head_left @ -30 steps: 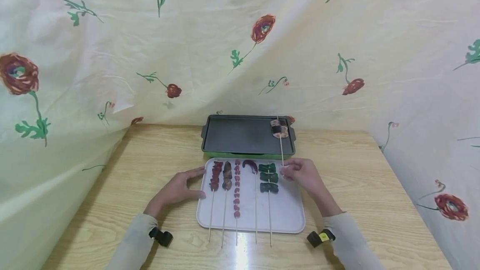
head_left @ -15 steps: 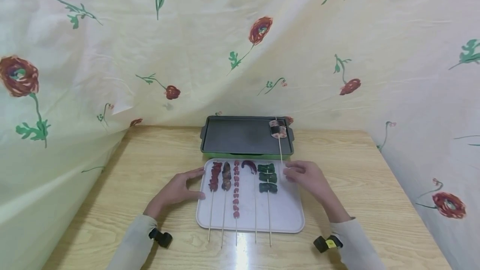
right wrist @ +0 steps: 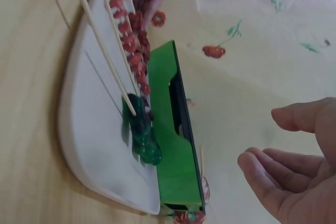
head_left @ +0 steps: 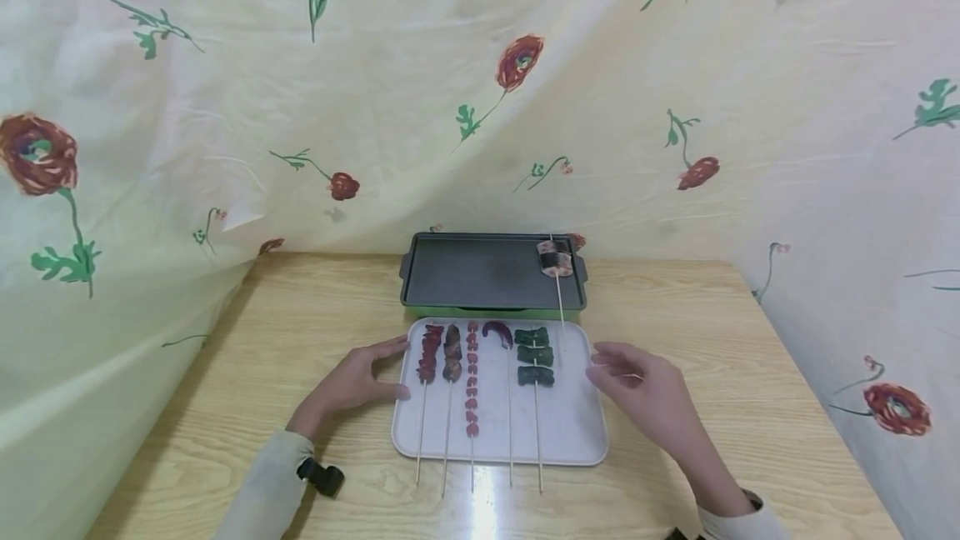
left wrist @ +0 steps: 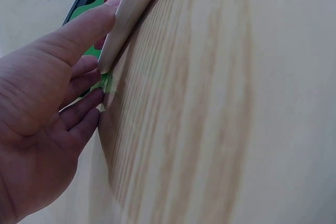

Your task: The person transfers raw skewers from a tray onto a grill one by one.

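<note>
A skewer of pinkish pieces with a dark band lies at the right end of the black griddle, its stick reaching over the white tray. My right hand is by the tray's right edge, apart from that stick; in the right wrist view the hand has thumb and fingers parted with nothing between them. My left hand rests at the tray's left edge; in the left wrist view its thumb touches the rim. The tray bears green-piece, purple curved-piece and pink-piece skewers.
A dark red skewer and a brown one lie at the tray's left. Several sticks jut past its front edge. The griddle's green base stands right behind the tray. A flowered cloth hangs behind the wooden table.
My right hand has let go of the banded skewer's stick and drawn back to the right and toward me. The skewer stays on the griddle. My left hand has not moved.
</note>
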